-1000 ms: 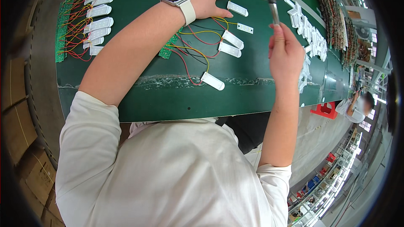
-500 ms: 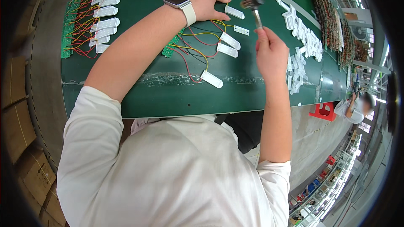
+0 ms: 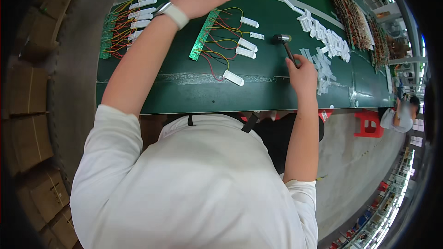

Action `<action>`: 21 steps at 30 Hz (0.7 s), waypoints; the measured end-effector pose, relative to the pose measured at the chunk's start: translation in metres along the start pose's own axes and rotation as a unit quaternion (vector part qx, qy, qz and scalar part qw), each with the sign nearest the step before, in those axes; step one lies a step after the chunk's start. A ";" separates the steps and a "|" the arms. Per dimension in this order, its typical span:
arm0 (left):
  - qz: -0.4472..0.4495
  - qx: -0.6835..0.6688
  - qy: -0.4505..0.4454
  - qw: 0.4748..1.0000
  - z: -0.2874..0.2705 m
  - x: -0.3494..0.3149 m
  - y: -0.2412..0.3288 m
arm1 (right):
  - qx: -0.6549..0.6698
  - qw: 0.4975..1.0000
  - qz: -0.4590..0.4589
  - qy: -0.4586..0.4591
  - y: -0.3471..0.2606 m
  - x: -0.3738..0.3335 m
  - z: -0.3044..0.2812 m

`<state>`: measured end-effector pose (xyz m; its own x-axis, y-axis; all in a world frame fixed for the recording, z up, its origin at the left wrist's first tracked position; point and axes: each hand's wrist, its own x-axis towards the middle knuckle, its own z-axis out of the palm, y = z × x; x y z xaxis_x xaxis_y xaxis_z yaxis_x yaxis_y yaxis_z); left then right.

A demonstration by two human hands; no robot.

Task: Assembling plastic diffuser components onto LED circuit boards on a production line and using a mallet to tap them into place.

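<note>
My right hand (image 3: 303, 74) grips a hammer (image 3: 290, 53) by its handle, its head just above or on the green worktable (image 3: 184, 103); I cannot tell whether it touches. Over the far side of the table, my left hand (image 3: 199, 0) is open, thumb and fingers apart, holding nothing. It is nearest the upper end of a long green circuit board (image 3: 203, 39). Red and yellow wires run from that board to several white plastic casings, one of them the nearest casing (image 3: 234, 78). Among them lies a small flat white board (image 3: 256, 35) without a casing.
Another green board (image 3: 107, 37) with wired white casings lies at the left. Loose white casings (image 3: 323, 34) and clear strips (image 3: 322, 64) are heaped at the right. Wire bundles (image 3: 348, 16) stand beyond. A red stool (image 3: 369, 123) and a seated person (image 3: 400, 117) are at far right.
My left hand has lifted off the wired casings and moved left and away. The hammer has come down lower, still in my right hand. The head view has shifted, showing more boards behind.
</note>
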<state>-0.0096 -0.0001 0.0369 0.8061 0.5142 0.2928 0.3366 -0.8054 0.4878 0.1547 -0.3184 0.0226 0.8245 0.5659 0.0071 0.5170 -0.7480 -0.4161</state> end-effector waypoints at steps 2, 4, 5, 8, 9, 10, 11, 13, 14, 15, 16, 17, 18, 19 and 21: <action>-0.046 0.001 -0.030 0.999 -0.022 -0.026 -0.017 | 0.076 0.997 -0.004 -0.010 -0.010 0.004 0.004; -0.114 -0.014 -0.047 0.992 -0.028 -0.053 -0.031 | 0.147 0.989 -0.001 -0.016 -0.006 0.011 0.010; -0.139 -0.025 -0.030 0.989 -0.025 -0.067 -0.036 | 0.079 0.984 -0.136 0.082 0.001 0.014 0.016; -0.232 -0.037 -0.141 0.962 -0.011 -0.085 -0.033 | 0.088 0.953 -0.255 0.137 0.009 0.013 0.011; -0.242 -0.034 -0.131 0.961 -0.003 -0.087 -0.029 | 0.135 0.952 -0.254 0.103 0.015 0.012 0.007; -0.250 -0.030 -0.124 0.960 0.007 -0.086 -0.021 | 0.181 0.949 -0.249 0.068 0.020 0.016 0.004; -0.262 -0.019 -0.120 0.957 0.010 -0.085 -0.006 | 0.187 0.948 -0.249 0.063 0.024 0.024 0.000; -0.262 0.004 -0.129 0.957 0.016 -0.078 0.008 | 0.186 0.939 -0.287 0.041 0.035 0.036 -0.012; -0.258 0.022 -0.135 0.956 0.017 -0.079 0.016 | 0.191 0.940 -0.281 0.026 0.039 0.039 -0.022; -0.255 -0.013 -0.127 0.958 0.025 -0.081 0.007 | 0.213 0.937 -0.275 0.000 0.043 0.043 -0.032; -0.261 -0.010 -0.144 0.955 0.027 -0.079 0.005 | 0.236 0.935 -0.264 -0.021 0.048 0.046 -0.042; -0.282 -0.051 -0.139 0.948 0.025 -0.081 0.003 | 0.264 0.928 -0.261 -0.041 0.055 0.049 -0.046; -0.301 -0.092 -0.134 0.940 0.022 -0.083 -0.001 | 0.274 0.926 -0.252 -0.055 0.064 0.048 -0.049; -0.356 -0.206 -0.146 0.900 0.016 -0.084 -0.008 | 0.249 0.933 -0.252 -0.055 0.073 0.046 -0.061; -0.420 -0.312 -0.151 0.839 -0.003 -0.060 0.027 | 0.197 0.948 -0.250 -0.026 0.106 0.039 -0.075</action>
<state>-0.0501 -0.0520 0.0347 0.5307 0.6489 -0.5453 0.6031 0.1630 0.7809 0.2584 -0.4014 0.0470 0.4814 0.8394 0.2524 0.7060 -0.2007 -0.6792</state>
